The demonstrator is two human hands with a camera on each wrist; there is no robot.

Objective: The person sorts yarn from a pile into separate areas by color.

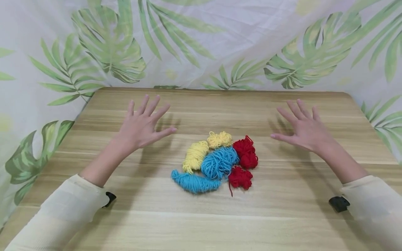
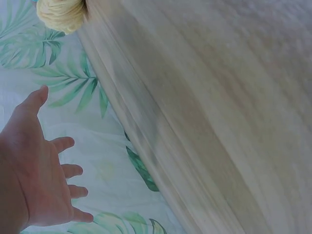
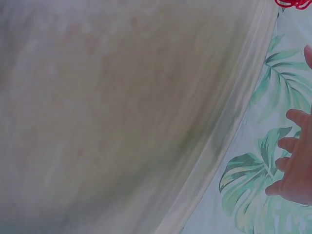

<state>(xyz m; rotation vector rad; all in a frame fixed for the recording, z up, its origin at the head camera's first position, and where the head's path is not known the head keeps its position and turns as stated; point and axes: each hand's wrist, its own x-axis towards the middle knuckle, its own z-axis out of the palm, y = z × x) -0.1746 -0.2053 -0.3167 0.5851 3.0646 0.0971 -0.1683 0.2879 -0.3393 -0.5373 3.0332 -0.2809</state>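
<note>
Several bundles of yarn lie in a cluster at the middle of the table in the head view. Two are yellow, a longer yellow skein [image 1: 195,156] and a small yellow ball [image 1: 220,139]. A round blue ball [image 1: 220,162] sits in the centre, with a long blue skein [image 1: 196,182] in front. On the right are a larger red bundle [image 1: 246,152] and a smaller red bundle [image 1: 240,177] with a loose tail. My left hand [image 1: 140,124] is held over the table left of the yarn, fingers spread. My right hand [image 1: 305,128] mirrors it on the right, holding nothing.
The wooden table [image 1: 150,223] has its far edge against a white leaf-print cloth [image 1: 245,38], which also hangs at both sides. Dark wrist devices [image 1: 339,204] show beneath the light sleeves [image 1: 373,202].
</note>
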